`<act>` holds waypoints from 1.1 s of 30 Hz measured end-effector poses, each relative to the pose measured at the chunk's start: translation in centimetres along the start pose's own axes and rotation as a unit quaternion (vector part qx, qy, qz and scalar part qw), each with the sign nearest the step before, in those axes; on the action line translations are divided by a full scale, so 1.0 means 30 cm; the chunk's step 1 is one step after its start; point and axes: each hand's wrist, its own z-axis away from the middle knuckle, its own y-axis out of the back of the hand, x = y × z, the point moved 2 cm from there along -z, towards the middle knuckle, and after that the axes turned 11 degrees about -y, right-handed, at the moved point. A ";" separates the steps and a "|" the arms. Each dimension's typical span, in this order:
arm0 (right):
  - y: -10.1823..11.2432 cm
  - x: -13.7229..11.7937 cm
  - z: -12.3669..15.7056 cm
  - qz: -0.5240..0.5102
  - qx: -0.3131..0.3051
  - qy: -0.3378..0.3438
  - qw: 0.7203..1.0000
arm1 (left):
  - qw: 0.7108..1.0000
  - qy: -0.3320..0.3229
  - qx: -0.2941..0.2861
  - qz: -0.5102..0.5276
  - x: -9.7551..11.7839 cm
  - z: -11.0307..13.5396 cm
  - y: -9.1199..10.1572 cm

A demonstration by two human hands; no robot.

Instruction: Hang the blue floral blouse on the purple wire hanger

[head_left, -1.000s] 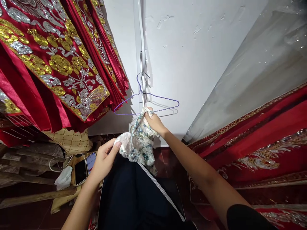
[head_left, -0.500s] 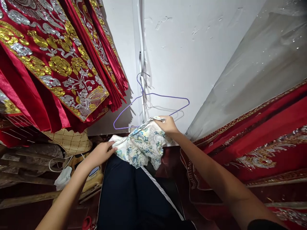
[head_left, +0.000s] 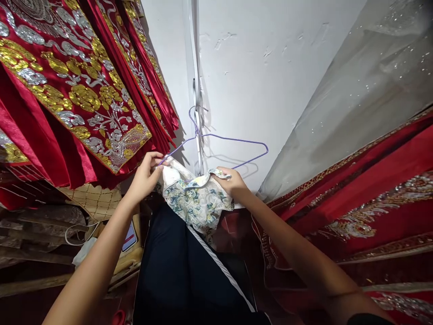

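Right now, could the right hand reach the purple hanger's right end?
Probably yes: nothing visible separates the right hand from the hanger's right end, though that hand holds the floral garment.

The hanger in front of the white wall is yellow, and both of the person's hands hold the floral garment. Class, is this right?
No, the colour is wrong: in the head view, the hanger is purple. The rest stands: it is in front of the white wall, and the left hand and right hand both hold the floral garment.
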 end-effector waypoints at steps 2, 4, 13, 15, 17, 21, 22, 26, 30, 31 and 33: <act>0.049 -0.027 0.022 0.036 -0.004 0.035 0.999 | 1.000 0.004 0.010 -0.006 0.000 -0.009 0.011; 0.124 -0.037 0.025 0.056 0.043 0.054 0.996 | 0.999 0.005 0.000 -0.046 0.016 -0.015 0.030; 0.343 0.008 -0.174 0.067 0.182 0.016 0.981 | 0.993 -0.011 -0.047 -0.105 0.052 -0.030 0.052; 0.345 -0.015 -0.179 0.087 0.164 0.012 0.983 | 0.991 -0.016 -0.027 -0.128 0.033 -0.030 0.061; 0.353 -0.053 -0.153 0.107 0.117 -0.001 0.987 | 0.987 -0.028 0.004 -0.161 0.008 -0.035 0.076; 0.413 -0.145 -0.070 0.121 -0.033 -0.024 0.992 | 0.981 -0.018 0.018 -0.191 -0.046 -0.049 0.096; 0.435 -0.165 -0.058 0.128 -0.044 -0.025 0.990 | 0.982 -0.007 0.005 -0.187 -0.055 -0.051 0.094; 0.480 -0.189 -0.075 0.163 -0.020 -0.042 0.986 | 0.984 0.033 -0.032 -0.173 -0.052 -0.046 0.069; 0.445 -0.139 -0.116 0.234 0.116 -0.043 0.964 | 0.984 0.029 -0.026 -0.171 -0.008 -0.033 0.054; 0.434 -0.123 -0.118 0.255 0.157 -0.041 0.953 | 0.984 0.025 -0.026 -0.174 0.002 -0.031 0.055; 0.417 -0.097 -0.116 0.279 0.212 -0.046 0.935 | 0.982 0.020 -0.026 -0.185 0.013 -0.030 0.065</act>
